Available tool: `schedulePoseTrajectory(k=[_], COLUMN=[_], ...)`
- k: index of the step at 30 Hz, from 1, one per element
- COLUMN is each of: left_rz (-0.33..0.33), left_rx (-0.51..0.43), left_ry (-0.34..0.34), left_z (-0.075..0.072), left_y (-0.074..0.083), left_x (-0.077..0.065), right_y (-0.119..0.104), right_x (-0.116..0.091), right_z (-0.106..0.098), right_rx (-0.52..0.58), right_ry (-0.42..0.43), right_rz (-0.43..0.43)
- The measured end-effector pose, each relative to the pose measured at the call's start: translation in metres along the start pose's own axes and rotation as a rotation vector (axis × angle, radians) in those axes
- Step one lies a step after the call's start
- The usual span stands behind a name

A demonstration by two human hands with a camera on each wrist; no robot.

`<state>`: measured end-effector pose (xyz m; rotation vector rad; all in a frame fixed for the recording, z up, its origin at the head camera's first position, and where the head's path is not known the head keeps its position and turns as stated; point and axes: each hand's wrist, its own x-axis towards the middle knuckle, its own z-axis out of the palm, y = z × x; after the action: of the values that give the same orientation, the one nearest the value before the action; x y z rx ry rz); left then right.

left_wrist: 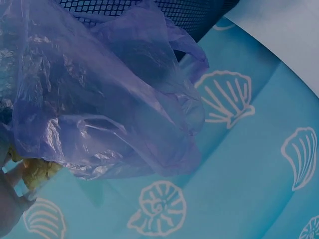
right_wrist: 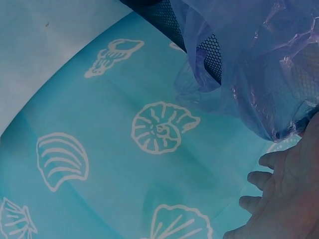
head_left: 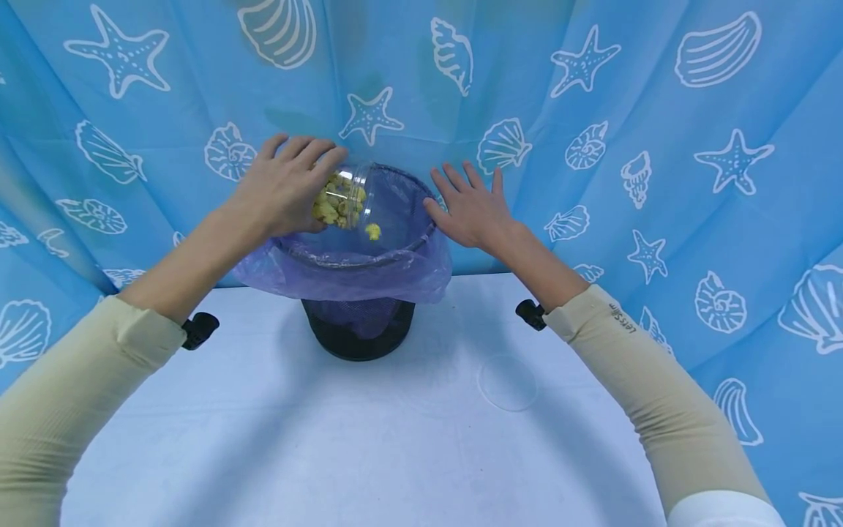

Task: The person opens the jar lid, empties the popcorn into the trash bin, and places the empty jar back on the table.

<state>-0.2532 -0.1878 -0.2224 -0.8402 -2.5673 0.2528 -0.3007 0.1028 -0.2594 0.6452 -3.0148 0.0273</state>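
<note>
My left hand [head_left: 290,187] grips a clear jar [head_left: 361,194] tipped on its side, its mouth toward the right over the bin. Yellow popcorn [head_left: 339,201] fills part of the jar, and one loose piece [head_left: 373,232] is just outside the mouth. Under it stands a black mesh bin [head_left: 358,350] lined with a purple plastic bag [head_left: 402,282] folded over the rim. At the bin's right rim, my right hand [head_left: 470,208] has its fingers spread and holds nothing. In the left wrist view, popcorn [left_wrist: 39,173] shows beside the bag, with only part of the hand visible.
The bin stands at the far edge of a white table [head_left: 395,454]. A thin clear ring [head_left: 479,380] lies on the table to the right. Behind hangs a blue curtain [head_left: 408,88] with white shells and starfish, close to the bin and both hands.
</note>
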Motion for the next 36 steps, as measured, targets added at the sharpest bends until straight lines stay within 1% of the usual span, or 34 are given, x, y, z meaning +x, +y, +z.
schedulePoseTrajectory(k=[10,19,25,29,36], left_rz=[0.029,0.032,0.071,0.083,0.097], left_rx=[0.016,0.048,0.078,0.069,0.059], left_ry=[-0.018,-0.080,-0.100,-0.103,-0.073], left_z=[0.0013,0.0024,0.0032,0.0037,0.0041], left_y=[0.0028,0.0052,0.0073,0.0089,0.0096], left_x=[0.0023,0.0039,0.0055,0.0051,0.0038], right_y=[-0.0005,-0.0013,-0.0009,-0.0011,-0.0007], right_x=[0.0000,0.0002,0.0002,0.0002,0.0004], right_z=[-0.0001,-0.0010,-0.0013,-0.0010,-0.0006], right_rx=[0.009,0.009,0.012,0.011,0.009], right_ry=[0.006,0.003,-0.001,-0.004,0.003], right_rz=[-0.004,-0.004,-0.007,-0.006,-0.004])
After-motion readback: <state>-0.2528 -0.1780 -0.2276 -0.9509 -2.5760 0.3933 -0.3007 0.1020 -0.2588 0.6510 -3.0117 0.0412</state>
